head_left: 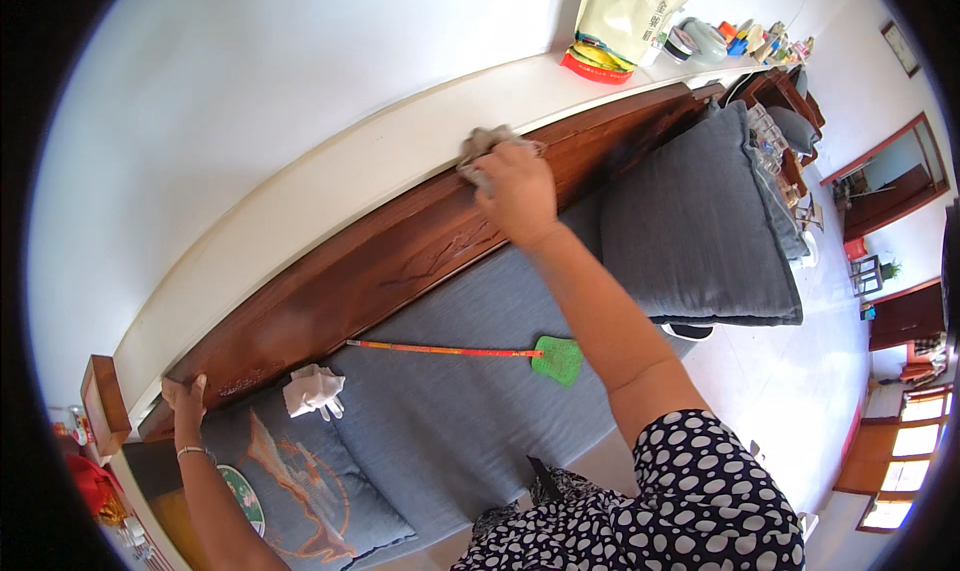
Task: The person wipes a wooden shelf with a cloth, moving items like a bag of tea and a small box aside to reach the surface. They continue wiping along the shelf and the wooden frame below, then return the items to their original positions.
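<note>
My right hand [520, 193] is closed on a crumpled greyish-brown cloth [484, 153]. It presses the cloth against the top edge of a dark wooden sofa backrest [300, 306] with a carved panel, right beside a white ledge [330, 161]. At the far left end of the backrest, my left hand [184, 399] grips its top edge, the thumb showing on the near side. The undersides of its fingers are hidden. Below, on the grey seat cushion [430, 411], lie a fly swatter [557, 361] with a green head and a crumpled white glove [312, 391].
A tall grey cushion [690, 221] leans at the right end. An embroidered cushion [300, 481] lies at lower left, near a round green fan-like thing [243, 501]. On the ledge stand a red-and-cream pouch [625, 26], jars and small items. A wooden box [104, 403] sits at left.
</note>
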The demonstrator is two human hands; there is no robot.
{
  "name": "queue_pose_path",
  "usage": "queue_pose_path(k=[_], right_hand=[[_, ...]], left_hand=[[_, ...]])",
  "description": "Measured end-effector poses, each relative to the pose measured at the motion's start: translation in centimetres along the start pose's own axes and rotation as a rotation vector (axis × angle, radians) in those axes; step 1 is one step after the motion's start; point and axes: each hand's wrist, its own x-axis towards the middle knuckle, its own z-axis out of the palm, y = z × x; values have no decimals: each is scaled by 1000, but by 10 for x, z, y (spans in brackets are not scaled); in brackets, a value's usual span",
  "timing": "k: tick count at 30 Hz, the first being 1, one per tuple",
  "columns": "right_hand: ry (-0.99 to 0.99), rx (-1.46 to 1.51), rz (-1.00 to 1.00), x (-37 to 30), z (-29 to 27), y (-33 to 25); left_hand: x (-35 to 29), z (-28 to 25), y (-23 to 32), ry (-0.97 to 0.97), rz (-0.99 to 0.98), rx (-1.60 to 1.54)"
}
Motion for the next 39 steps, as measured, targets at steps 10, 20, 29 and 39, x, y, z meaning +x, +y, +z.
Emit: queue_pose_path(k=[10,20,29,39], right_hand=[[-272,-15,-79,-2,24,-116],[-257,104,-22,-8,26,-95],[-147,1030,258,-22,-16,8],[795,1009,799,17,-161,348]], left_hand=[[-25,-28,61,-37,91,436],[-173,-7,338,-58,813,377],[-173,34,398,-135,543,768],[-188,48,402,-38,585,757]])
